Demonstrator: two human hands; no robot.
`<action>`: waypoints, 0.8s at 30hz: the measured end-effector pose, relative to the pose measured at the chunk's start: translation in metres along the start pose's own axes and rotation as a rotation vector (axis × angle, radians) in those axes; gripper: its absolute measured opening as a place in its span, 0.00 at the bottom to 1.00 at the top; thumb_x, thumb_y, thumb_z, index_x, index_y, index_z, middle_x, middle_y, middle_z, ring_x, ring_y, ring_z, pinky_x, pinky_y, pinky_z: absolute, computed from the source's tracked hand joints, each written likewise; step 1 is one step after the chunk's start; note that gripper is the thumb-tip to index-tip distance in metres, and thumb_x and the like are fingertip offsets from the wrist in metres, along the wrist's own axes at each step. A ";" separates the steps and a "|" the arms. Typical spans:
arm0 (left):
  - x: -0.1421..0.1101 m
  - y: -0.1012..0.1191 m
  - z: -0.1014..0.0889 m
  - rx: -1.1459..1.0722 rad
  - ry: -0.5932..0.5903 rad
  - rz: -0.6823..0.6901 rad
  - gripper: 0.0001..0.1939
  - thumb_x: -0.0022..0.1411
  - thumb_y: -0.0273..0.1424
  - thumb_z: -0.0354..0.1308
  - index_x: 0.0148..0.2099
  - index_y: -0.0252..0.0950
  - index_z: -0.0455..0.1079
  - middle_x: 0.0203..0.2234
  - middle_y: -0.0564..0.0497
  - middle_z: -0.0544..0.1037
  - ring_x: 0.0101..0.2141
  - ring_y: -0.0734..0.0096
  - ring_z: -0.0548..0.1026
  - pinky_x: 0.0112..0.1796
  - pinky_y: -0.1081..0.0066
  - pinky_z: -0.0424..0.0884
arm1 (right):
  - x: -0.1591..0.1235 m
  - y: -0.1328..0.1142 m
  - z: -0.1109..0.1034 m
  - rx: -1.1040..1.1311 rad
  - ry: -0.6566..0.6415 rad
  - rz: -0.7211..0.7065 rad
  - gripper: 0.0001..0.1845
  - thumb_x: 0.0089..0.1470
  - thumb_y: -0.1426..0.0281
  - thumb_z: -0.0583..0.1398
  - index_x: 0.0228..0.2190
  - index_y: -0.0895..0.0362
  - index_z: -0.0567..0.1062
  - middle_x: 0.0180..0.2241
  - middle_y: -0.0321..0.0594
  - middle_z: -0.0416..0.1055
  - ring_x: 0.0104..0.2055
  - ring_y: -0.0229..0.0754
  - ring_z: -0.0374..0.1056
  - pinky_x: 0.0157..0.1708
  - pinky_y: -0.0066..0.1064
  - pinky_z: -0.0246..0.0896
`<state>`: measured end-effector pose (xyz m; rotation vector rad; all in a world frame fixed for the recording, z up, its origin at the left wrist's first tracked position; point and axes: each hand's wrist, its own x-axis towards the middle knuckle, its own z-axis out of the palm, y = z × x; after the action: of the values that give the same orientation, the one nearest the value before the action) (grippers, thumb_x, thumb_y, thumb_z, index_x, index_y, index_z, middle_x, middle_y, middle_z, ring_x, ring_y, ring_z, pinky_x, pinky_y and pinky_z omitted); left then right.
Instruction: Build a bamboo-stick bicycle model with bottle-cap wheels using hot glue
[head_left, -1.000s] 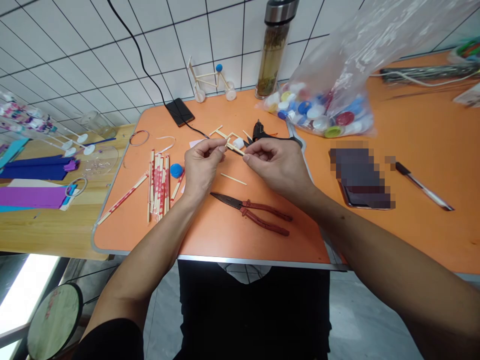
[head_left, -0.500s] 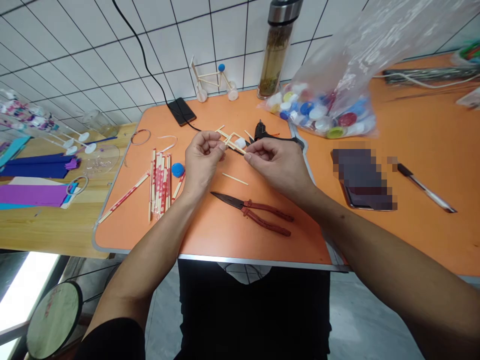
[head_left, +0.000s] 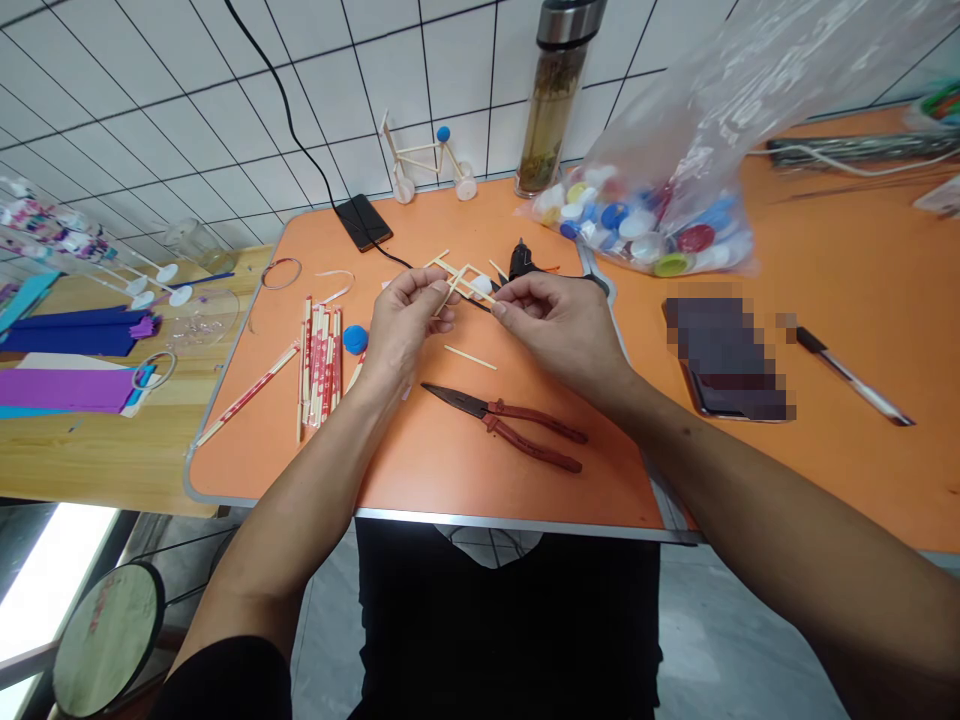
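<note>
Wooden stick frame [head_left: 459,282] is held up just above the orange table [head_left: 450,470] in the head view, pinched between both hands. The left hand [head_left: 401,325] has its thumb and fingers closed together on the frame's left side. The right hand [head_left: 551,330] has its thumb and forefinger pressed together on the frame's right end. The frame's long sticks run from upper left to lower right, across the person's body, with the right hand at the lower end of that line. Neither hand is clearly nearer the frame; each grips one side.

Just beyond the frame, partly behind its sticks, lies a white bottle cap [head_left: 481,285], and a black glue gun [head_left: 521,262] sits close beside it. Below the hands are a loose stick [head_left: 469,357] and pliers with red handles [head_left: 502,425]. To the left lie chopsticks in red-printed paper sleeves [head_left: 319,365] and a blue bottle cap [head_left: 355,340]. Farther off stand a small stick cart [head_left: 424,160] and a clear bag of bottle caps [head_left: 637,215].
</note>
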<state>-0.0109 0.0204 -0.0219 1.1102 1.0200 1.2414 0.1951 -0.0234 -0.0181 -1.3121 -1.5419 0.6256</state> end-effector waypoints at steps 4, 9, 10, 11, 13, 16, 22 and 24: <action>0.001 0.002 0.000 -0.008 0.005 -0.051 0.13 0.65 0.41 0.78 0.43 0.42 0.79 0.34 0.51 0.86 0.28 0.74 0.79 0.32 0.72 0.78 | 0.001 0.001 0.000 0.019 0.005 -0.021 0.04 0.61 0.69 0.68 0.35 0.55 0.86 0.31 0.38 0.81 0.30 0.41 0.67 0.35 0.37 0.59; 0.002 0.003 0.000 -0.018 0.107 -0.025 0.15 0.64 0.36 0.77 0.36 0.41 0.73 0.33 0.52 0.84 0.29 0.74 0.78 0.31 0.74 0.77 | 0.001 0.002 -0.001 0.001 -0.009 -0.027 0.04 0.61 0.71 0.68 0.34 0.54 0.86 0.30 0.38 0.79 0.32 0.42 0.67 0.36 0.38 0.58; 0.002 0.004 0.000 -0.019 0.130 -0.024 0.14 0.63 0.33 0.76 0.36 0.41 0.72 0.32 0.53 0.84 0.29 0.74 0.78 0.30 0.75 0.76 | 0.001 0.002 -0.001 -0.004 -0.008 -0.030 0.04 0.61 0.71 0.69 0.34 0.54 0.86 0.30 0.38 0.80 0.33 0.43 0.68 0.37 0.38 0.59; 0.001 0.006 0.000 -0.020 0.154 -0.021 0.13 0.61 0.31 0.75 0.36 0.41 0.72 0.32 0.53 0.84 0.29 0.74 0.78 0.30 0.75 0.75 | 0.001 0.002 -0.001 -0.008 -0.005 -0.032 0.04 0.61 0.70 0.69 0.34 0.55 0.86 0.30 0.39 0.80 0.33 0.43 0.68 0.37 0.38 0.59; 0.000 0.009 0.001 -0.014 0.181 -0.011 0.11 0.60 0.28 0.74 0.37 0.41 0.73 0.33 0.53 0.85 0.30 0.74 0.79 0.30 0.76 0.74 | 0.002 0.003 -0.001 -0.011 0.005 -0.038 0.04 0.61 0.69 0.69 0.35 0.55 0.86 0.30 0.39 0.80 0.34 0.43 0.69 0.37 0.37 0.60; -0.003 0.012 0.003 0.003 0.181 0.005 0.09 0.60 0.28 0.73 0.37 0.40 0.74 0.34 0.52 0.85 0.31 0.75 0.79 0.31 0.77 0.74 | 0.002 0.005 0.000 -0.006 0.020 -0.045 0.03 0.61 0.69 0.69 0.35 0.55 0.86 0.30 0.38 0.79 0.33 0.43 0.68 0.37 0.37 0.60; -0.004 0.014 0.004 -0.007 0.155 0.014 0.09 0.62 0.31 0.74 0.34 0.39 0.75 0.34 0.52 0.85 0.30 0.76 0.78 0.32 0.77 0.73 | 0.002 0.007 0.001 0.008 0.025 -0.051 0.03 0.62 0.70 0.69 0.35 0.54 0.86 0.32 0.39 0.81 0.32 0.42 0.68 0.36 0.38 0.60; -0.003 0.014 0.002 -0.012 0.152 0.026 0.12 0.61 0.33 0.75 0.33 0.39 0.74 0.35 0.51 0.85 0.30 0.77 0.77 0.32 0.77 0.73 | 0.002 0.007 0.000 0.008 0.028 -0.057 0.03 0.61 0.71 0.69 0.35 0.54 0.86 0.31 0.38 0.81 0.32 0.42 0.68 0.36 0.38 0.60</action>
<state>-0.0112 0.0172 -0.0082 1.0350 1.1136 1.3668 0.1977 -0.0195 -0.0232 -1.2614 -1.5471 0.5752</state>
